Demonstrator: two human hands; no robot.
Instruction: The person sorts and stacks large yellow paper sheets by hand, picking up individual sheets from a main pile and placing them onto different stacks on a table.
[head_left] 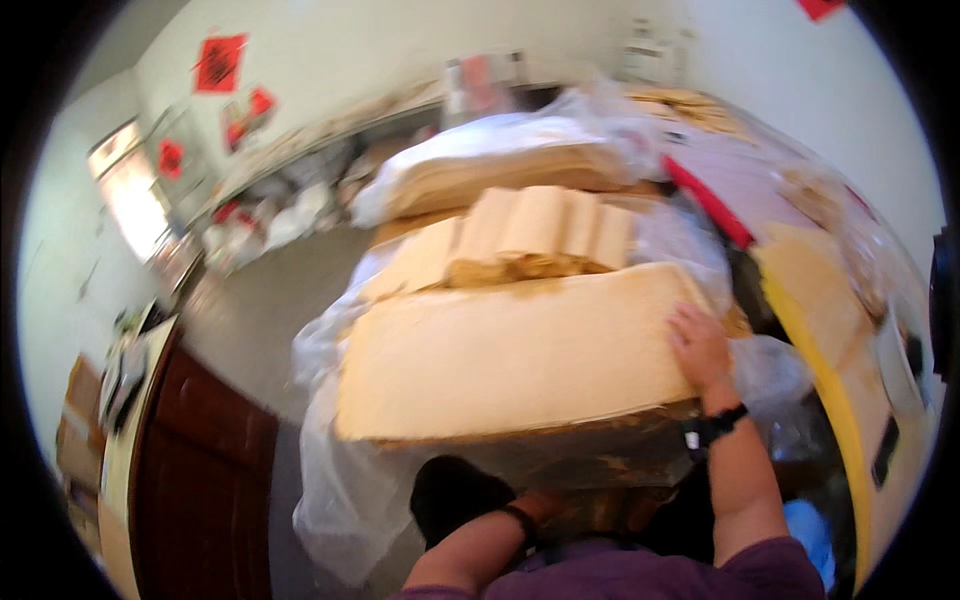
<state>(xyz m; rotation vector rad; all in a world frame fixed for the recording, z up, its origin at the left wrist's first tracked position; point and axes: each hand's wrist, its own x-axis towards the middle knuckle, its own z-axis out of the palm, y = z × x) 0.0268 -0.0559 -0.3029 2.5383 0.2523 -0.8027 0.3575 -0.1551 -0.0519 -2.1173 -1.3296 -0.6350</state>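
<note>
A wide stack of pale tan sheets [510,350] lies on translucent plastic sheeting [340,500] before me. My right hand [700,345] rests on the stack's right end, fingers slightly bent on the top sheet and not closed on anything visible. My left hand [540,505] is low, below the stack's front edge beside my dark-clothed knee [455,490]; its fingers are blurred and mostly hidden. Folded bundles of the same sheets [530,225] lie just behind the stack, and a plastic-covered pile [500,160] sits farther back.
A dark wooden cabinet [210,450] stands left, with grey floor [250,310] behind it. A long side surface [820,330] at the right holds sheets, a red roll [705,200] and a dark phone-like object [884,450]. A shelf [330,120] with bags beneath runs along the back wall.
</note>
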